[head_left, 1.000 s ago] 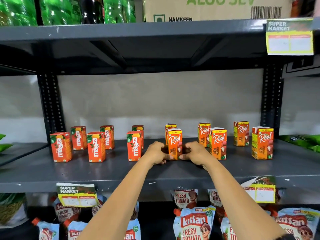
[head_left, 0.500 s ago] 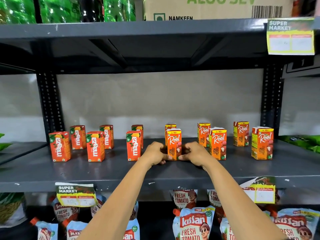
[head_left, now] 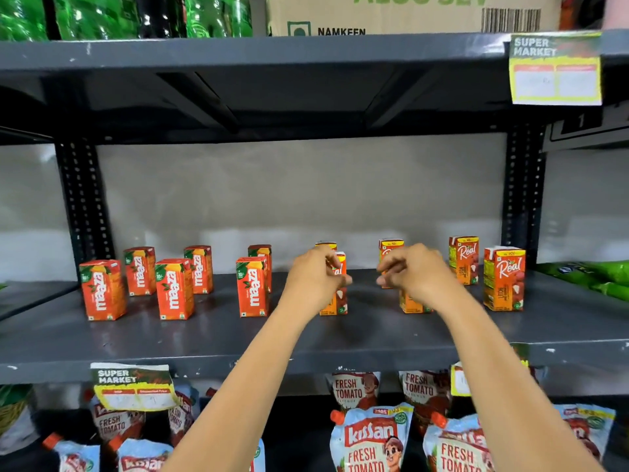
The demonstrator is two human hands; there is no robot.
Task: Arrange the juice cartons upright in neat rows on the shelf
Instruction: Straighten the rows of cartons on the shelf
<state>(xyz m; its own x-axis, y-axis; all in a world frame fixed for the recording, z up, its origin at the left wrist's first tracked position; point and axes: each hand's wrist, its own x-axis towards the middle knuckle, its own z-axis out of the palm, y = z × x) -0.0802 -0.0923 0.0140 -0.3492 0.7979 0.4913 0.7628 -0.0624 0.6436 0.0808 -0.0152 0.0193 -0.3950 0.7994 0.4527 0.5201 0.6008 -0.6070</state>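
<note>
Orange Maaza cartons (head_left: 174, 289) stand upright in two rows on the left half of the grey shelf (head_left: 204, 338). Orange-yellow Real cartons (head_left: 503, 279) stand upright in two rows on the right half. My left hand (head_left: 315, 279) hovers in front of the upper part of a front-row Real carton (head_left: 337, 303), fingers loosely curled and holding nothing. My right hand (head_left: 420, 275) hovers beside it, also with nothing in it, and hides most of another front-row Real carton (head_left: 413, 304) and part of one behind it (head_left: 390, 245). Both hands are blurred.
An upper shelf (head_left: 306, 52) with green bottles (head_left: 102, 15) and a cardboard box (head_left: 408, 15) hangs close overhead. Price tags (head_left: 554, 69) hang from the shelf edges. Tomato ketchup pouches (head_left: 371, 441) fill the level below. Green packets (head_left: 595, 277) lie at the far right.
Both hands have let go of the front Real carton and risen above the shelf, moving apart. The carton stays standing where it was.
</note>
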